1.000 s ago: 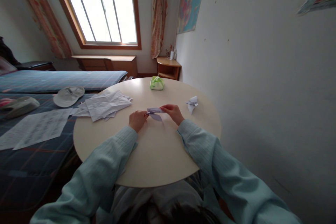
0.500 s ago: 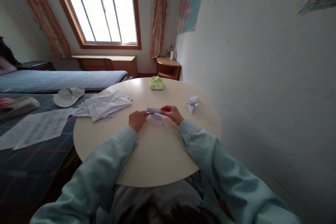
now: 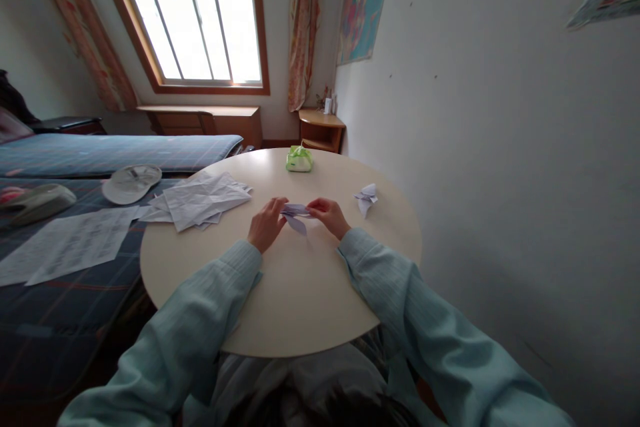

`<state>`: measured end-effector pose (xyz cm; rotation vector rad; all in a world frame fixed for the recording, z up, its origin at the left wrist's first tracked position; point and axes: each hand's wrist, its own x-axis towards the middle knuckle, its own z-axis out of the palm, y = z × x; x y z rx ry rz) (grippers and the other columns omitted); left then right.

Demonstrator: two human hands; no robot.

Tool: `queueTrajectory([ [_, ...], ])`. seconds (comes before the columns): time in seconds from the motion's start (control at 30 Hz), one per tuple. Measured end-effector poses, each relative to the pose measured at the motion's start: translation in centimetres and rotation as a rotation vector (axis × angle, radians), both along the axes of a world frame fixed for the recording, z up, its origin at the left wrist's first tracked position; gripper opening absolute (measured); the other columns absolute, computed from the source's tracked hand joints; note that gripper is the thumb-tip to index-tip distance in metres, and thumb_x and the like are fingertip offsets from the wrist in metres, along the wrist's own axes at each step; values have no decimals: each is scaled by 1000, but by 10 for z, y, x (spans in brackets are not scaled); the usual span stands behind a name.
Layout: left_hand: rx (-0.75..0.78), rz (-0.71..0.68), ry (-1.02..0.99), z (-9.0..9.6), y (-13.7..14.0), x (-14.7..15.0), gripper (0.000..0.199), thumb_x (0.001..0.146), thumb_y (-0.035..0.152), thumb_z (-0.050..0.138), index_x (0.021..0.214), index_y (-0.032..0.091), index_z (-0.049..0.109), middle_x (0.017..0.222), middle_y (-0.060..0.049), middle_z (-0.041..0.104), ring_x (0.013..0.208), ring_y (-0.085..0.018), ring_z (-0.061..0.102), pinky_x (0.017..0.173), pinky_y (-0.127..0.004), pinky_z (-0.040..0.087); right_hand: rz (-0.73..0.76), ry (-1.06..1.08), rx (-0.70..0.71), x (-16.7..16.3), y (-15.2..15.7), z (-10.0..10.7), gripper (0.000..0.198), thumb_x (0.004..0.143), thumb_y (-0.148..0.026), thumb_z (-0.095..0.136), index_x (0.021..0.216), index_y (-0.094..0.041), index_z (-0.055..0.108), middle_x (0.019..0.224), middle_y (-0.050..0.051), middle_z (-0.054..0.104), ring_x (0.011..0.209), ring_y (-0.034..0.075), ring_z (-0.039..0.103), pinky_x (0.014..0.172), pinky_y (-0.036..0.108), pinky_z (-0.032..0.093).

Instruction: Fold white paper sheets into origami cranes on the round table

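Right hand [image 3: 329,215]: fingers pinched narrow on the right end of the folded paper [image 3: 296,209]. Left hand [image 3: 266,225]: thumb and forefinger about the left end, slightly parted; could not tell whether they gripped. Paper lay between the two, long axis running side to side from one hand to the other; neither clearly nearer. One flap slanted off the near side, toward the wearer; contact with the worktop [image 3: 300,293] unclear. Farther out: crumpled paper piece [image 3: 367,195] right, loose sheets [image 3: 207,200] left, green packet [image 3: 299,160] beyond.
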<state>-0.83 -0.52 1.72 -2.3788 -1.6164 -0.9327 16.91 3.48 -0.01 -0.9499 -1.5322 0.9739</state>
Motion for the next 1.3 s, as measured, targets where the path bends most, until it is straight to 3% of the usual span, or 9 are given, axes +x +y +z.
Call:
queueTrajectory([
  [0.13, 30, -102, 22, -2, 1, 0, 22, 72, 14, 51, 93, 22, 47, 101, -3, 55, 88, -18, 54, 66, -26, 43, 6, 10, 1, 0, -2, 2, 21, 55, -33, 67, 64, -15, 61, 63, 2, 63, 61, 14, 57, 64, 29, 47],
  [0.43, -19, -138, -51, -9, 6, -2, 9, 72, 17, 52, 80, 21, 49, 83, 0, 57, 71, -13, 54, 61, -23, 41, -36, -26, 36, -1, -6, 6, 21, 55, -34, 68, 64, -15, 63, 61, 2, 62, 58, 12, 56, 59, 26, 45],
  [0.63, -60, -199, -89, -6, 5, -1, 8, 72, 13, 49, 73, 20, 51, 77, 1, 58, 61, -10, 51, 57, -20, 38, 0, 57, -62, -1, -5, 9, 24, 53, -35, 68, 63, -14, 61, 57, 0, 60, 52, 9, 51, 49, 23, 40],
  [0.93, -81, -430, -178, -14, 8, 1, 9, 68, 9, 48, 69, 18, 49, 72, 1, 56, 65, -9, 50, 62, -20, 40, 99, 202, -196, 1, -6, 8, 30, 51, -36, 70, 69, -15, 58, 57, -3, 56, 49, 6, 47, 47, 20, 37],
  [1.3, -49, -352, -250, -12, 4, 2, 10, 66, 8, 50, 68, 18, 52, 69, 1, 61, 63, -10, 54, 61, -21, 43, 180, 93, -218, 0, -13, 13, 34, 51, -37, 70, 74, -13, 61, 65, -1, 60, 61, 10, 53, 63, 24, 40],
])
